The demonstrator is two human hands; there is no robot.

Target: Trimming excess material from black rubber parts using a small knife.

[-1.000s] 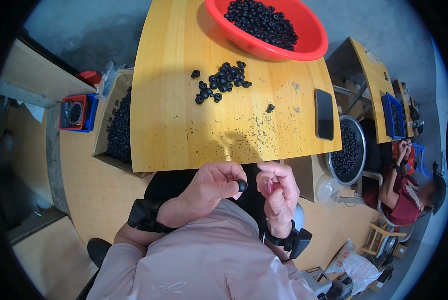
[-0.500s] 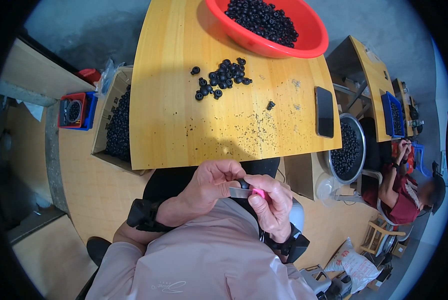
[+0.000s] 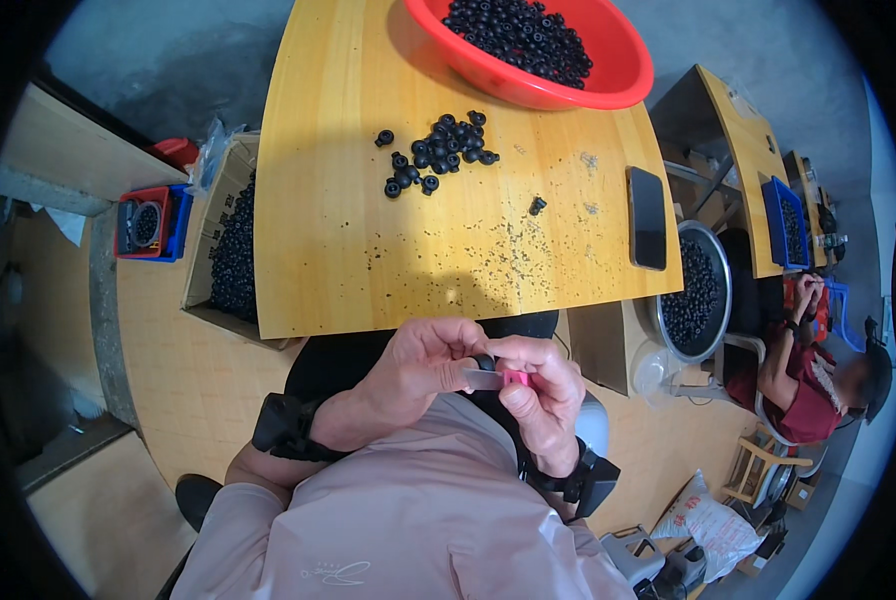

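In front of my body, just off the table's near edge, both hands work close together. My left hand (image 3: 416, 362) pinches a small round black part (image 3: 484, 361), mostly hidden by the fingers. Between thumb and fingers my right hand (image 3: 548, 396) grips a small knife (image 3: 484, 380) with a flat metal blade and a pink handle. The blade lies against or very near the black part; contact is hard to make out. Beyond the hands, a loose cluster of black parts (image 3: 445, 146) lies on the wooden table (image 3: 328, 270), with one part (image 3: 537, 206) apart from it.
A red bowl (image 3: 608, 98) of black parts stands at the table's far side. Dark crumbs dot the wood; a phone (image 3: 647, 218) lies at right. A carton (image 3: 201, 245) and a metal basin (image 3: 725, 290) hold more parts. A co-worker (image 3: 798, 395) sits at right.
The blade has turned slightly between my fingers and my right fingers have shifted a little over the black part. My left hand stays nearly still. The view has moved slightly.
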